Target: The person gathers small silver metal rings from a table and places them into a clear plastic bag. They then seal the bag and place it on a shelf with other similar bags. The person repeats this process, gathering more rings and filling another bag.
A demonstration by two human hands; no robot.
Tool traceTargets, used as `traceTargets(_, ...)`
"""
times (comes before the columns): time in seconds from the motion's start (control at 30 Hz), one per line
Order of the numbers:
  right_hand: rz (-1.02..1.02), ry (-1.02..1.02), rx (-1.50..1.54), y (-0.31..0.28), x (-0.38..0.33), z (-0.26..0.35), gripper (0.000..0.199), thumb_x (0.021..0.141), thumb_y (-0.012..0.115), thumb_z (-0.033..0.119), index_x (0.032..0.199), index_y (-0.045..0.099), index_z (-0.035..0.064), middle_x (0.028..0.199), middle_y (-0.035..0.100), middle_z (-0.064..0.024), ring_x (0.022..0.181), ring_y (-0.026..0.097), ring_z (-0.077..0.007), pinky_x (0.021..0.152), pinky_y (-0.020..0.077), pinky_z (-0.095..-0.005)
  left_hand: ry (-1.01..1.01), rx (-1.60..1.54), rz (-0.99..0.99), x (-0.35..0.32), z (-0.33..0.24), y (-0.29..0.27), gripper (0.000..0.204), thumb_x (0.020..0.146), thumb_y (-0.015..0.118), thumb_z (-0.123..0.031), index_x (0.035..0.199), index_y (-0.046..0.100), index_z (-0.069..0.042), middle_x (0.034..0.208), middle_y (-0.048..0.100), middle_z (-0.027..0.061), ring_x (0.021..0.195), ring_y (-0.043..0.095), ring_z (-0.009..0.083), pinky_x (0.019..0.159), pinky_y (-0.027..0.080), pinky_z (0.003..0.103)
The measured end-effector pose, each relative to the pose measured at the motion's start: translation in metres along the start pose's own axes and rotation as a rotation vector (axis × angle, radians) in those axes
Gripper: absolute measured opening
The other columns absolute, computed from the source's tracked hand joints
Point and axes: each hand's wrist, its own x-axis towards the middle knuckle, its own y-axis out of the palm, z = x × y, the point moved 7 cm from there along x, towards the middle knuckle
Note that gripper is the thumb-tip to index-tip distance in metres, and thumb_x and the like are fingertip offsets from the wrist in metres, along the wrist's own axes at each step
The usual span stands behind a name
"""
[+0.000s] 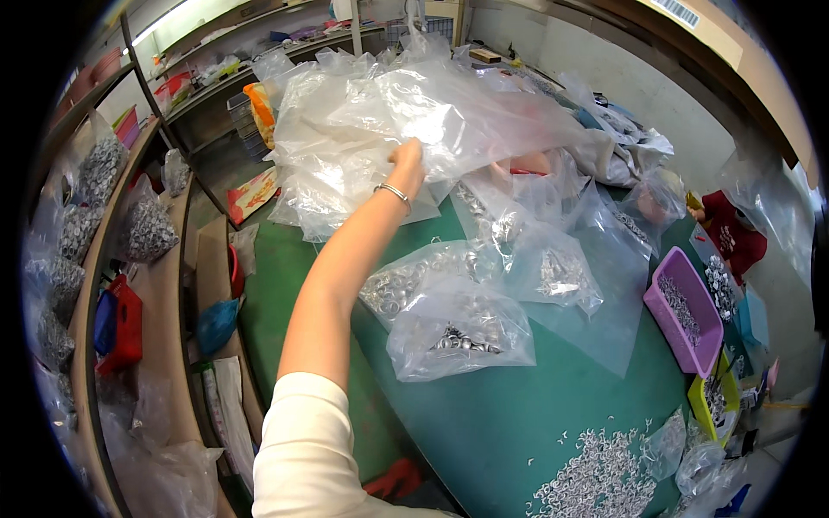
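Note:
My left hand (408,161), with a bracelet at its wrist, reaches far forward over the green table. Its fingers are closed on the edge of a large clear plastic bag (484,108). More clear plastic bags (324,129) lie heaped around and beyond the hand. Nearer than the hand, an open plastic bag (458,332) holds small silver metal parts. Beside it, other bags with shiny metal pieces (566,268) lie on the table. My right hand is out of view.
Loose small metal pieces (596,479) lie on the green table (484,414) at the near right. A purple bin (678,311) and a yellow-green bin (717,397) line the right edge. Shelves (160,319) with filled bags (148,226) and a red bin (125,328) stand left.

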Motion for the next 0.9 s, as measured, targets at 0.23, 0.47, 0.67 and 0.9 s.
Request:
traceTargets(0.23,0.016,-0.006,0.011,0.005,-0.006,-0.010,0.038,0.084,0.049,0.034,0.106,0.058,0.0045,0.107,0.057,-0.0132,0.098,0.054,-0.0324,0.088,0.0378,-0.0465,0.619,0.125,0.324,-0.018,-0.128,0.067,0.034,0.077,0.059,0.005,0.111,0.060,0.002,0.086,0.064,0.0094,0.075,0.059,0.0169,0.062,0.049,0.029)
traceTargets(0.47,-0.051,0.027,-0.017,-0.001,-0.007,-0.004,0.038,0.086,0.048,0.035,0.105,0.059,0.0050,0.105,0.058,-0.0127,0.097,0.055,-0.0319,0.088,0.0376,-0.0469,1.130,0.114,0.509,-0.055,-0.189,0.098,0.034,0.073,0.057,0.005,0.102,0.069,-0.009,0.089,0.069,0.0132,0.077,0.063,0.0137,0.068,0.048,0.024)
traceTargets(0.67,-0.013,0.053,-0.025,0.006,-0.007,-0.007,0.038,0.087,0.047,0.037,0.105,0.060,0.0066,0.106,0.058,-0.0119,0.098,0.054,-0.0315,0.090,0.0358,-0.0470,0.704,0.547,0.208,0.010,-0.148,0.042,0.058,0.084,0.050,-0.044,0.118,0.053,0.003,0.108,0.062,0.0217,0.103,0.059,0.0311,0.086,0.044,0.035)
traceTargets(0.9,0.034,0.086,0.015,-0.004,-0.001,0.000,0.037,0.085,0.046,0.035,0.106,0.060,0.0083,0.107,0.058,-0.0110,0.099,0.054,-0.0310,0.093,0.0337,-0.0480,0.088,0.022,0.366,-0.015,-0.065,-0.038,0.087,0.086,0.020,-0.066,0.134,0.029,0.006,0.113,0.057,0.0260,0.106,0.055,0.0370,0.087,0.041,0.047)
